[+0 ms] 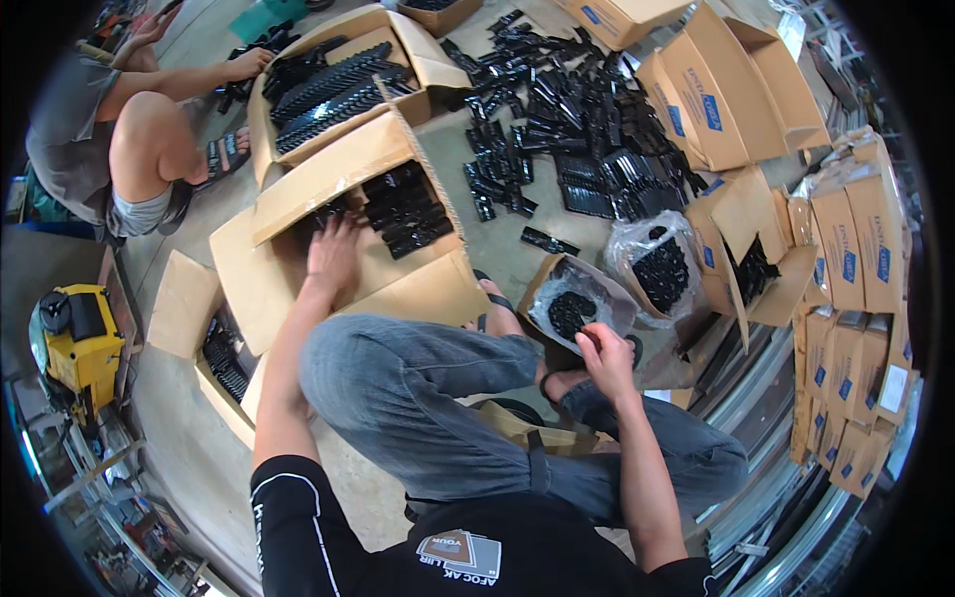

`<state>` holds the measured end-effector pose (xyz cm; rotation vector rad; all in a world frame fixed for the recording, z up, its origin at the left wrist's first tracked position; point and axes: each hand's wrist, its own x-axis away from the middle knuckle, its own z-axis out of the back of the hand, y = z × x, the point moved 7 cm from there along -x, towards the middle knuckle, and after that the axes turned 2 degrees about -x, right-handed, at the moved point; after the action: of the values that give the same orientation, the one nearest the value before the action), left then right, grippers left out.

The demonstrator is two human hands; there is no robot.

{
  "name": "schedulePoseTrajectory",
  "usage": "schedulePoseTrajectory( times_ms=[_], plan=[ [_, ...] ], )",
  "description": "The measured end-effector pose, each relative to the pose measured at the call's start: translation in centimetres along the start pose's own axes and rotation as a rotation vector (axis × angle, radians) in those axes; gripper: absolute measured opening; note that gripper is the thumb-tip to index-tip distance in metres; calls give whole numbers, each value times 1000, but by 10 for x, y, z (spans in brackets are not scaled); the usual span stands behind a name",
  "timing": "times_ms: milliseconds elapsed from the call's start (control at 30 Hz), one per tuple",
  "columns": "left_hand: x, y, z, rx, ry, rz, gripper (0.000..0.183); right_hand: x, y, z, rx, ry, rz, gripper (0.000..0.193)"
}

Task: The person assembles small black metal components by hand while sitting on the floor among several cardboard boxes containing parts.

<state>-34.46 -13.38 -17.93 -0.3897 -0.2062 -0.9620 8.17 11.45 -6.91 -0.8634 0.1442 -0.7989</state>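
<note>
Workshop floor [453, 144] is carrying everything; I'm using the open carton [423, 303] as reference. Carton is sitting just ahead of the wearer's raised knee, flaps folding outward. Black parts [406, 214] are lying in stacked rows in its right half, more of them under the fingers near its far wall.

Left hand [335, 249] is reaching down into carton, fingers spreading over those parts. Can't tell if that grip is clamping on any.

Right hand [607, 358] is hovering right of carton, at the near edge of a lined box [538, 282] that's holding small black bits [572, 313]. Thumb and fingertips are curling close together; can't tell if this grip is pinching a bit.

Right of carton, past the lined box, a clear bag [627, 239] is holding more bits. Beyond carton to the right, a loose pile [567, 119] is spreading out, a tall carton [716, 99] standing past it. Box stack [846, 249] is standing far right of carton.

Just beyond carton, a far carton [433, 50] is holding long strips [333, 95]; a co-worker [75, 129] is sitting left of it, one hand reaching to its edge. Left of carton, a small carton [184, 303] is lying open, a yellow machine [82, 343] standing farther out.
</note>
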Motion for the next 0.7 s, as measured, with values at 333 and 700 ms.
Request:
schedulePoseTrajectory(
  times_ms=[333,700],
  plan=[
    [26,4,121,500,138,47,35,-30,81,-10,154,50,-79,25],
    [-13,214,283,1048,-405,-363,30,-32,115,-37,264,-19,-245,45]
  ],
)
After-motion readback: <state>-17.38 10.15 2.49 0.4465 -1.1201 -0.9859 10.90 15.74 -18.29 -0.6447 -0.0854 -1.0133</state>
